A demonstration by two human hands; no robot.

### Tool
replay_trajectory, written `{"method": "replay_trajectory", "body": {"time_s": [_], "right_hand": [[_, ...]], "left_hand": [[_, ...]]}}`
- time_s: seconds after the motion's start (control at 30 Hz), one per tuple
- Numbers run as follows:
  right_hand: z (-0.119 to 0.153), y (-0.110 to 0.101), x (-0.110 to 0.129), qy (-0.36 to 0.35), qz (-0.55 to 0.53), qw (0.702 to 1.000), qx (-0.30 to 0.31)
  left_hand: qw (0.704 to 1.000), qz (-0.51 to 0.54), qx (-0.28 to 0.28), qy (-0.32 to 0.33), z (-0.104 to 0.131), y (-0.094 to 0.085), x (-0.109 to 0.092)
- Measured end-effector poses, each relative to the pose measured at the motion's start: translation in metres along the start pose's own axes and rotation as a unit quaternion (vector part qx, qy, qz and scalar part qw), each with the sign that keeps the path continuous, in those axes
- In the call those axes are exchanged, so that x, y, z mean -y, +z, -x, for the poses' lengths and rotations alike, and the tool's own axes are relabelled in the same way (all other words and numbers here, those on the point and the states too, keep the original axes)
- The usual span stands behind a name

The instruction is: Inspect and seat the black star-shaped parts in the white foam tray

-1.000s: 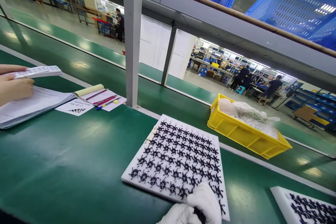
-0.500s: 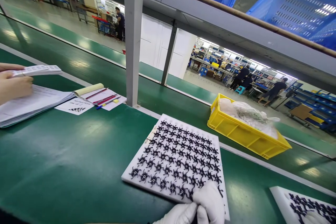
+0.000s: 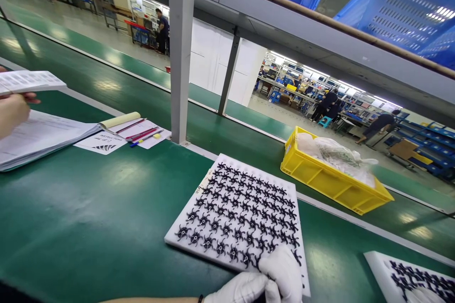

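White-gloved, my left hand reaches in from the bottom edge, its fingertips pinched against those of my right hand. A small dark bit shows below the joined fingers; what they hold is mostly hidden. My right hand, also in a white glove, covers the near right corner of a white foam tray. Rows of small black bladed impellers stand on that tray. Handwriting marks its left edge.
A second white tray of black impellers lies at right, another white-gloved hand over it. A yellow crate holds plastic bags. At left, a co-worker's hand holds printed sheets above papers. A post supports the shelf.
My two hands have shifted slightly left and stay pinched together; more of my left wrist shows. The co-worker's sheets at left have moved left and tilted up.
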State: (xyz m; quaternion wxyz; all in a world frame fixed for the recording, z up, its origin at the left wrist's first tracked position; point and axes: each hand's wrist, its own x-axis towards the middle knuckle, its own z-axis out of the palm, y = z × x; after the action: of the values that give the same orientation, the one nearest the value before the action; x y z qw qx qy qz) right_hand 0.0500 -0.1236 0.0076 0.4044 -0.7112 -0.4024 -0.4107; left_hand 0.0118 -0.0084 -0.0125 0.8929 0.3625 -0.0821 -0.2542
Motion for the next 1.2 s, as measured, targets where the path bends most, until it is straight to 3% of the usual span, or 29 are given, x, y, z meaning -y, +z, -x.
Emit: {"method": "replay_trajectory", "body": {"time_s": [0.17, 0.43, 0.7, 1.07, 1.2], "right_hand": [[0.006, 0.001, -0.005, -0.004, 0.014, 1.0, -0.003], [-0.002, -0.01, -0.011, -0.043, 0.024, 0.997, 0.054], [-0.003, -0.005, -0.01, -0.026, -0.004, 0.998, 0.063], [0.003, -0.008, -0.021, -0.032, 0.032, 0.997, 0.055], [0.005, -0.008, -0.027, -0.014, 0.023, 0.997, 0.067]], "left_hand": [[1.0, -0.02, 0.002, 0.022, -0.004, -0.002, 0.0], [0.986, -0.13, 0.013, 0.107, -0.006, -0.003, -0.002], [0.992, -0.089, -0.004, 0.088, -0.002, -0.001, -0.001], [0.991, -0.071, 0.051, 0.103, -0.005, 0.0, -0.007], [0.992, -0.09, 0.021, 0.091, -0.004, -0.006, -0.005]]}}
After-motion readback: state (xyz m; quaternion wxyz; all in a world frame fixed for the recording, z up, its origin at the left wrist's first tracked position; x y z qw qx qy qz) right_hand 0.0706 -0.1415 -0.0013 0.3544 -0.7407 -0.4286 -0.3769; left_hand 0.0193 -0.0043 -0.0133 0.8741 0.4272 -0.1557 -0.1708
